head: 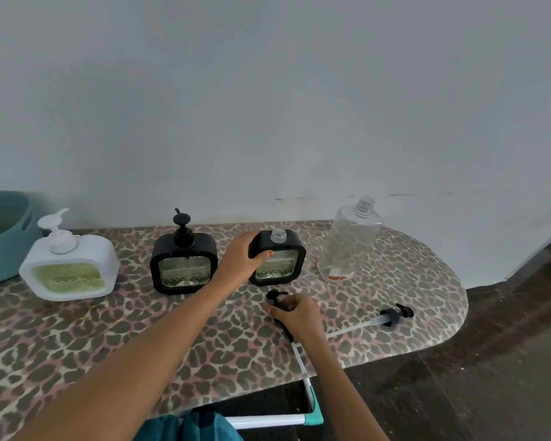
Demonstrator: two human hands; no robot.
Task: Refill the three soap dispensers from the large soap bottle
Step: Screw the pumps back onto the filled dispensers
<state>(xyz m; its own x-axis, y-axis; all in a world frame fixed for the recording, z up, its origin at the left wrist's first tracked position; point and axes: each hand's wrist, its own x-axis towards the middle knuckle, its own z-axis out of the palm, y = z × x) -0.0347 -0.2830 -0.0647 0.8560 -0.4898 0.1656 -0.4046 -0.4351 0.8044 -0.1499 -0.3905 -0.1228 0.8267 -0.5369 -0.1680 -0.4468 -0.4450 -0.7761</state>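
Your left hand [240, 261] clasps the open dispenser [277, 261], glassy and heavy; your right hand [295, 311], at six o'clock, grips its light pump [275, 296] by the collar.

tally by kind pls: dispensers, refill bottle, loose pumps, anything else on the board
Soap dispensers: 3 (white, black capped, black open)
Large bottle: 1
Loose pumps: 2 (one under right hand, one lying free)
Teal tub: 1
Total: 7
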